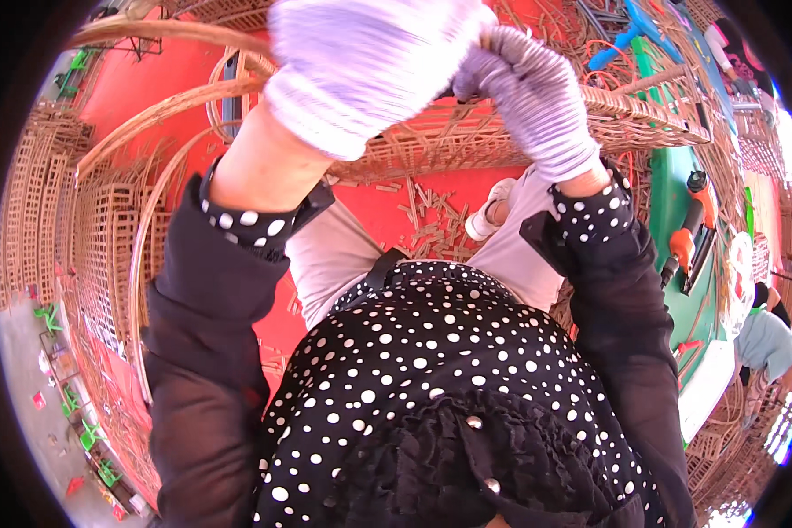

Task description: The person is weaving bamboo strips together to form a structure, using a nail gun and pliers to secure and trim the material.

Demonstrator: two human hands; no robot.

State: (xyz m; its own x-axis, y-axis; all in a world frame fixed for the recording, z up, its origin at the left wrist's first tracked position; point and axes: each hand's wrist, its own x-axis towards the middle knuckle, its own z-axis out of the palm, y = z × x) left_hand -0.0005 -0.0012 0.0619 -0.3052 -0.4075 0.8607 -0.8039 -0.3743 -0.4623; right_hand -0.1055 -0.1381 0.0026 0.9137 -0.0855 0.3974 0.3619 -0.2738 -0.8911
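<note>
My left hand (370,75), in a pale knitted glove, is raised at the top of the view and smeared by motion; its fingers are hidden. Close beside it on the right, my right hand (541,106), in a greyer-looking striped glove, has its fingers curled closed toward the left hand. What they grip, if anything, I cannot make out. Under both hands lies a woven wicker piece (466,145) with an open lattice and a braided edge, stretching to the right. Bent canes (172,106) arch out to the left from behind my left wrist.
Cut offcuts (431,220) are scattered on the red floor (361,207). An orange and black power tool (693,224) rests on a green surface (669,189) at right, with a blue tool (629,40) beyond. Stacked wicker panels (48,202) stand left. Another person (766,343) is at far right.
</note>
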